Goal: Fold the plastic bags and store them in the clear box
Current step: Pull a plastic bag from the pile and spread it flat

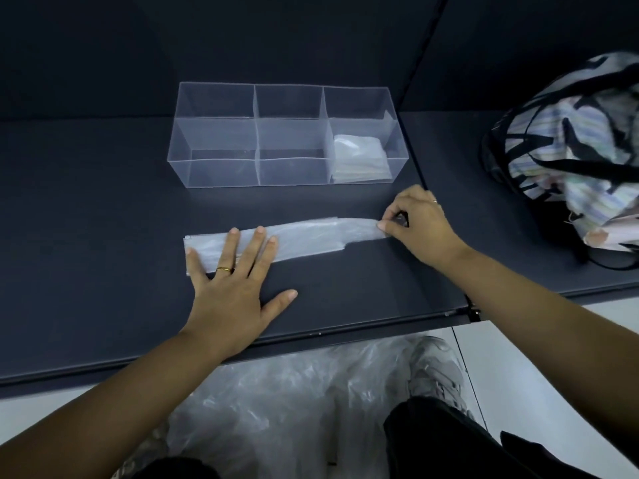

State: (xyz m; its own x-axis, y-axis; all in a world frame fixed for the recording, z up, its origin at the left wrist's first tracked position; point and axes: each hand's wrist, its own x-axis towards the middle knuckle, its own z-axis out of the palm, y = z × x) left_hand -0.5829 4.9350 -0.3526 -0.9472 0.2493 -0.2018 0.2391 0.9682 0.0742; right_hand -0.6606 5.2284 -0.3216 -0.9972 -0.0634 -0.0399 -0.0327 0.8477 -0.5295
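A plastic bag (304, 238), folded into a long strip, is lying before the clear box (283, 134), the left hand (230, 292) pressing it flat with spread fingers, the right hand (420, 224) pinching its end.

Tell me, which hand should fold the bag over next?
Probably the right hand. It already pinches the end of the long folded bag, ready to carry it across. The left hand lies flat on the other end, pinning it to the table.
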